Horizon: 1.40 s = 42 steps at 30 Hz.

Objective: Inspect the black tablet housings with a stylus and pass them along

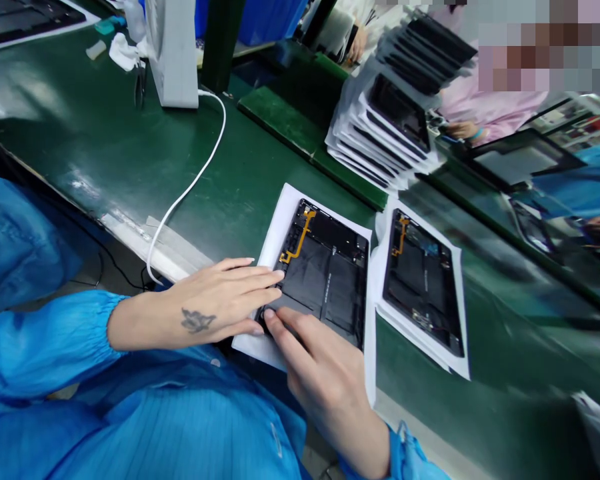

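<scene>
An opened tablet shell (347,267) with black battery cells and an orange flex strip (300,241) lies on a white sheet (275,220) at the table's front edge. My left hand (205,303) rests flat with fingers stretched over the shell's left edge, holding nothing. My right hand (325,370) is over the shell's near edge with its fingertips bent down beside my left fingers. Whether a small part sits under those right fingertips is hidden. A second opened tablet shell (423,287) lies on white sheets just to the right.
A white cable (215,143) curves from a white stand (173,60) to the table edge. Tall stacks of panels between sheets (370,147) stand behind a green ledge (280,123). Tweezers (139,85) lie back left. Other people sit around.
</scene>
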{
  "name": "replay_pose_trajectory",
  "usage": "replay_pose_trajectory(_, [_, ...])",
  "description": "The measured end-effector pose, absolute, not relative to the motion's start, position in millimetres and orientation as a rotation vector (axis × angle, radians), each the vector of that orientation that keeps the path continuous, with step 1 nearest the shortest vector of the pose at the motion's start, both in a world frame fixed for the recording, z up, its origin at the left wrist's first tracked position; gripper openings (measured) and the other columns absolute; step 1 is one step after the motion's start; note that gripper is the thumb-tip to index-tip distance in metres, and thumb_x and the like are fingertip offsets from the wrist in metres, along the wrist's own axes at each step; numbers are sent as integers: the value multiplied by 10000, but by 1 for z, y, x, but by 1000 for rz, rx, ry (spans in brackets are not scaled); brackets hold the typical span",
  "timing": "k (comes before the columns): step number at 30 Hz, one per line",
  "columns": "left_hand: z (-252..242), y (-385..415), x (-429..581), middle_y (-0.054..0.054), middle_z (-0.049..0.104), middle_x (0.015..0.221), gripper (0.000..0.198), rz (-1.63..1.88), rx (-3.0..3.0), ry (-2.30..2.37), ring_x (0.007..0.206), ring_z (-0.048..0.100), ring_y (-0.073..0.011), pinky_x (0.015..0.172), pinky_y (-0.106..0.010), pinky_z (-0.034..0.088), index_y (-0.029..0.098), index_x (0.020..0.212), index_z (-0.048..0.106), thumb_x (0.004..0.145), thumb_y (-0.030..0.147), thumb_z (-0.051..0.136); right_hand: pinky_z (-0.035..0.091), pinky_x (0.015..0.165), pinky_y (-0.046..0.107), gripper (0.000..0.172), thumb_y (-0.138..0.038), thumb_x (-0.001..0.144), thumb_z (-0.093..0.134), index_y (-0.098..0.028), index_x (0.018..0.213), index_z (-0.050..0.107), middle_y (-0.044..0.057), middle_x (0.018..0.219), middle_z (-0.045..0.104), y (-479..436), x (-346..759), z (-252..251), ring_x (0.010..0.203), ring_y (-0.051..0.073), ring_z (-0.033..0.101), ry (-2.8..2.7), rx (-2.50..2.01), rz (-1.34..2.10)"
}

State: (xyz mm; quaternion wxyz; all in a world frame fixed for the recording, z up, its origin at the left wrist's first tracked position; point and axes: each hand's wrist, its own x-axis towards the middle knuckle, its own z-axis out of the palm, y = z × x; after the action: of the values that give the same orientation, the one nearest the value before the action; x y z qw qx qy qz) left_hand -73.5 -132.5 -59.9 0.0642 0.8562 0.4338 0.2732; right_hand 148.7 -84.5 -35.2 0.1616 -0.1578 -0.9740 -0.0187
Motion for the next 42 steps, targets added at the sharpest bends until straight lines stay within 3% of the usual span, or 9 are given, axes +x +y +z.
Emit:
replay_pose_trajectory(5, [-60, -131, -73, -199, 556, 1459, 423, 806, 2561, 1285, 1392, 522, -274, 1159, -446, 437, 45, 1363, 556, 1040, 317, 527, 386, 548, 294, 399, -114, 1054, 338, -159, 872, 691, 68, 868, 715, -76, 139, -20, 641, 143, 528, -2897, -312, -165])
replay_pose_trajectory(13, [-61, -131, -74, -170, 579, 1447, 438, 807, 2617, 1300, 1376, 538, -255, 1156, -405, 433, 44, 1371, 549, 1069, 346, 450, 353, 545, 317, 405, -112, 1058, 330, -153, 843, 670, 49, 789, 681, -71, 138, -13, 620, 154, 513, -2917, -218, -202])
replay_pose_trajectory(19, [-64, -130, -73, -167, 542, 1484, 439, 749, 2613, 1327, 1402, 509, -244, 1164, -412, 426, 68, 1393, 533, 1077, 352, 426, 346, 545, 335, 376, -128, 1048, 375, -174, 819, 670, 64, 886, 729, -74, 132, -13, 646, 158, 554, -2934, -234, -224])
replay_pose_trajectory(23, [-62, -130, -75, -181, 545, 1478, 465, 750, 2668, 1308, 1386, 525, -264, 1149, -427, 450, 50, 1396, 519, 1073, 373, 433, 440, 574, 308, 334, -137, 1050, 362, -146, 1001, 693, 70, 893, 734, -70, 142, -16, 720, 165, 633, -2895, -291, -21])
replay_pose_trajectory(26, [-62, -135, -79, -193, 539, 1480, 468, 810, 2673, 1360, 1375, 534, -278, 1125, -448, 477, 57, 1419, 495, 1071, 364, 436, 512, 685, 286, 254, -150, 1011, 508, -160, 1223, 648, 86, 1013, 725, -81, 159, -18, 843, 170, 669, -2683, -509, 187])
replay_pose_trajectory(30, [-66, -149, -85, -155, 644, 1355, 324, 1037, 2509, 1443, 1269, 615, -232, 1071, -392, 528, 86, 1343, 566, 1045, 184, 483, 468, 616, 278, 551, -116, 909, 687, -278, 1421, 564, -23, 747, 620, -108, 175, -25, 615, 128, 551, -2137, -868, 325])
replay_pose_trajectory(34, [-70, -159, -83, -136, 696, 1243, 285, 1109, 2512, 1460, 1173, 660, -209, 1033, -368, 557, 86, 1252, 621, 994, 56, 503, 451, 592, 287, 288, -360, 1050, 491, -306, 1227, 712, -29, 637, 536, -117, 173, -34, 575, 127, 503, -1740, -947, 839])
replay_pose_trajectory(38, [-70, -163, -77, -147, 704, 1217, 321, 1044, 2651, 1455, 1159, 670, -223, 1019, -370, 570, 81, 1237, 638, 962, 2, 492, 486, 693, 347, 624, -594, 1042, 260, -231, 1017, 766, 53, 792, 666, -112, 167, -43, 777, 189, 602, -1920, -770, 899])
replay_pose_trajectory(42, [-70, -162, -75, -149, 703, 1224, 329, 983, 2768, 1452, 1148, 672, -231, 986, -363, 583, 86, 1231, 650, 970, 6, 466, 498, 692, 344, 203, -259, 1032, 525, -153, 1125, 672, 67, 847, 674, -114, 165, -57, 776, 184, 602, -2086, -615, 645])
